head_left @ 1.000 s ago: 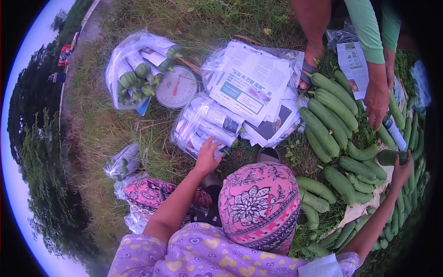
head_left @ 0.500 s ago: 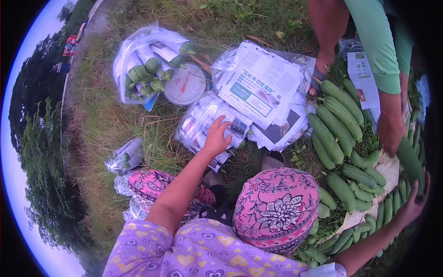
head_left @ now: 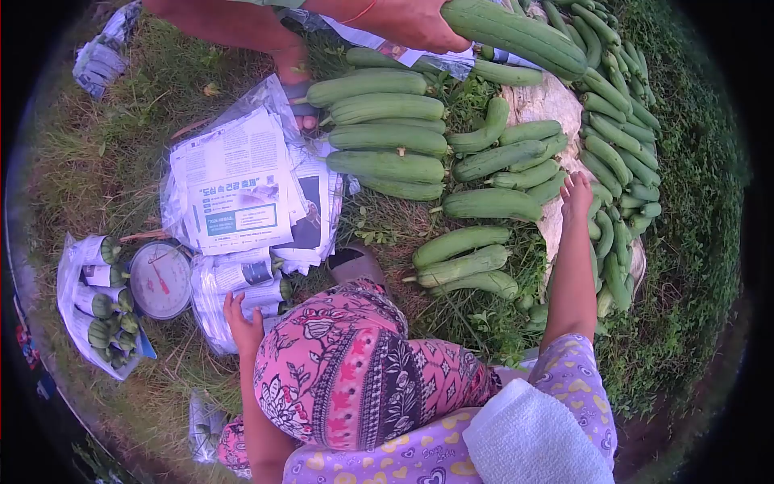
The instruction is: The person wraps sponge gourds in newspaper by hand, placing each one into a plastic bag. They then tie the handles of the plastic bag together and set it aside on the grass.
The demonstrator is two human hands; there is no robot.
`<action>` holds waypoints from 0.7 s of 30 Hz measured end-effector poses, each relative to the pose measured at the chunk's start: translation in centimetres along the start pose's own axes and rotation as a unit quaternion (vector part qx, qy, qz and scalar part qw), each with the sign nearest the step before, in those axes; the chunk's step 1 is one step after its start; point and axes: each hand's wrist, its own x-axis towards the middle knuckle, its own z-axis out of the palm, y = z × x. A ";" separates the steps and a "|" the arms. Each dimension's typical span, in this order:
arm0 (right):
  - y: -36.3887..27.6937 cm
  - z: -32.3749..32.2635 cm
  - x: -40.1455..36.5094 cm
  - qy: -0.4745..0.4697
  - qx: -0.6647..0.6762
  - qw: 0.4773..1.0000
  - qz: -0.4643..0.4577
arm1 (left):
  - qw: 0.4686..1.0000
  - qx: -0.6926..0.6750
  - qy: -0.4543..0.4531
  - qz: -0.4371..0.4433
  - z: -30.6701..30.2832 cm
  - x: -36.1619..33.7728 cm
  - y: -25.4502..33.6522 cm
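My left hand [head_left: 243, 323], fingers apart, rests at the edge of a clear plastic bag [head_left: 211, 302] of luffa gourds rolled in newspaper. On the other side my right hand [head_left: 576, 196] reaches out empty, its fingers extended over the pale sack [head_left: 552, 230] on which gourds lie. Close to it are a thick green luffa gourd [head_left: 492, 205] and a heap of slimmer ones [head_left: 617, 153]. At the top, another person's hand [head_left: 403, 22] grips a large luffa gourd [head_left: 520, 39].
A newspaper stack [head_left: 234, 181] lies on plastic beside a round dial scale [head_left: 160, 280]. Left of the scale sits a bag of wrapped gourds [head_left: 105, 310]. A row of large gourds [head_left: 387, 137] lies on the grass near the other person's foot [head_left: 302, 97].
The view has swung toward the gourd heap. The large gourd that was by my right hand is now in the other person's hand, away from mine. My left hand stays near the wrapped bundle.
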 end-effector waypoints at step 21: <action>-0.6 5.0 6.1 -0.134 -0.732 0.489 -0.454 | 0.999 0.029 -0.008 -0.015 -0.1 -1.9 -0.4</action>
